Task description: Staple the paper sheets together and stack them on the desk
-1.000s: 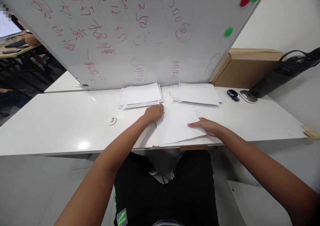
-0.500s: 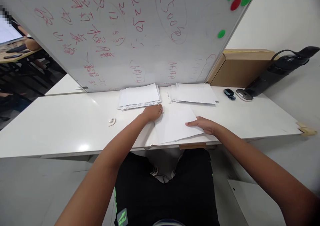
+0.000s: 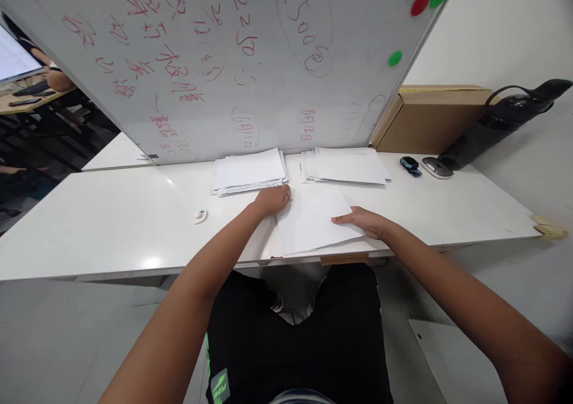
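From here I see the white paper (image 3: 308, 222) lying at the near edge of the desk (image 3: 111, 225), in front of two paper stacks, the left stack (image 3: 251, 170) and the right stack (image 3: 347, 165). The right hand (image 3: 364, 220) pinches its right side — thumb flat on top, fingers hidden beneath. The left hand (image 3: 274, 200) is curled at the far left corner, close to the left stack; whether it grips anything, I can't tell. Behind the stacks stands a whiteboard (image 3: 277, 93) with red writing; a mouse (image 3: 437, 167) sits off to the right.
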Motion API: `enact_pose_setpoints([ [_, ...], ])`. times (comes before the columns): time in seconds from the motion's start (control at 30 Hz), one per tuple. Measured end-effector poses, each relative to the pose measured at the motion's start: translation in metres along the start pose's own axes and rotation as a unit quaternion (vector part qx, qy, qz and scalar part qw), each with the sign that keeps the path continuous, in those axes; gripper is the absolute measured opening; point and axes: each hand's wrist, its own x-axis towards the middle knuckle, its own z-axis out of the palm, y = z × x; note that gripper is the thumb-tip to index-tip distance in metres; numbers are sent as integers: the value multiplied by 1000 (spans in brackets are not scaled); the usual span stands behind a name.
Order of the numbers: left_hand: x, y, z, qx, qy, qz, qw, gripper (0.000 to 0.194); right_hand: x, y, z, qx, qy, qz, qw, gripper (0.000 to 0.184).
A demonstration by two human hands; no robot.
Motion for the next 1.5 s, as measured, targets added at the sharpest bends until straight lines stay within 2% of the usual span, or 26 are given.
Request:
enact_pose_setpoints([
  [0.2,-1,1,-1,-7,4,-6,1000,39,-1,-1,1,3,-12,-9,1000,75],
  [0.47,0,-1,-1,-23,7,-19,1000,39,0,0,0,4,2,-2,1000,82],
  [0.63,-3,-2,-1,-57,32,-18,998,35,3,1,-3,-2,-18,-15,1000,70],
  [0.7,-7,0,-4,-58,65,-11,996,36,1,0,-2,-8,-20,-22,1000,63],
  [0.77,-16,2,-10,-76,131,-21,988,42,-3,-1,0,-16,-17,-29,999,60],
  [0.9,-49,5,-18,-171,294,-78,937,51,-10,-3,2,-32,11,-40,999,60],
  [0.97,-70,8,-14,-173,327,-89,925,50,-11,-3,3,-31,13,-48,998,61],
  [1.07,-97,11,6,-79,307,-107,942,43,-10,0,4,-23,19,-62,998,61],
  [1.13,-105,9,21,-32,283,-166,944,57,-10,7,7,-16,38,-84,996,60],
  [1.2,-107,2,34,-45,250,-231,939,64,-10,18,12,-12,85,-127,988,56],
  [1.23,-106,-2,38,-61,233,-250,938,61,-11,24,15,-14,117,-157,980,53],
  [1.3,-104,-10,43,-92,205,-246,943,49,-14,38,19,-29,175,-226,958,50],
  [1.37,-102,-16,44,-113,196,-216,950,40,-16,50,21,-40,196,-276,940,50],
  [1.5,-103,-20,45,-138,207,-195,949,35,-17,58,23,-15,198,-289,936,53],
])
